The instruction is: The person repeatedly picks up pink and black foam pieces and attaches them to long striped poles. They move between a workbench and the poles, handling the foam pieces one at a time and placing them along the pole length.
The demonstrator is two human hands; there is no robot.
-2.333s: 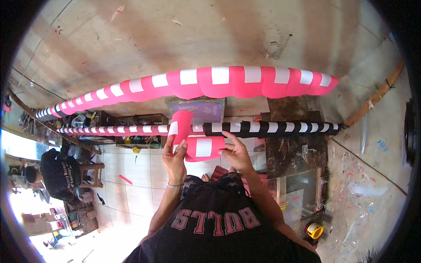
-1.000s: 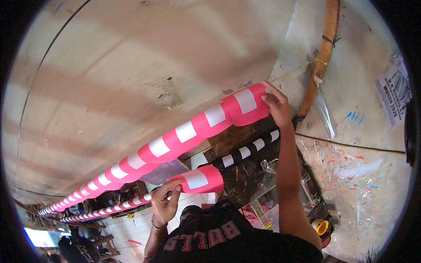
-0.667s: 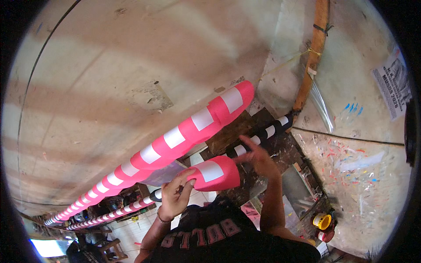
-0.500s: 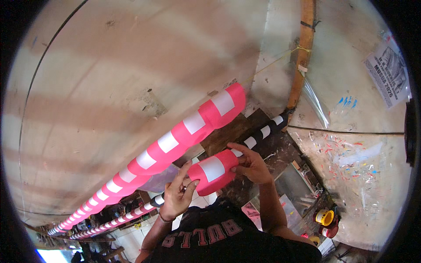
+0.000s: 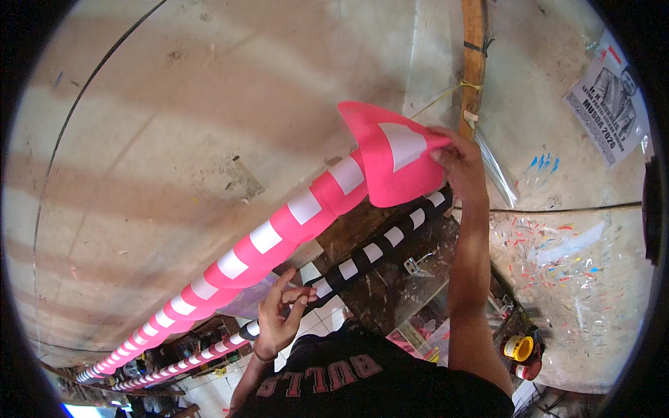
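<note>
My right hand (image 5: 456, 157), its arm stretched out, pinches the right edge of a pink sheet piece (image 5: 408, 184) with a white rectangular patch. The piece is curved and flared, with its far corner sticking up. It is at the upper end of a long row of similar pink pieces (image 5: 283, 221) with white patches, overlapping along a slanting line. My left hand (image 5: 280, 317) is lower, beside a second row of black pieces with white patches (image 5: 371, 252). Its fingers are partly curled and apart, with nothing visible in them.
A wooden post (image 5: 474, 63) with a yellow string tied round it stands beyond the rows. At the right are a paint-marked wall (image 5: 571, 272), a poster (image 5: 606, 104) and a yellow container (image 5: 518, 347). Dark wooden boards (image 5: 376, 292) lie beneath the black row.
The pink piece, earlier between both hands near my chest, has moved up and right to the row's end in my right hand. My left hand has let go of it.
</note>
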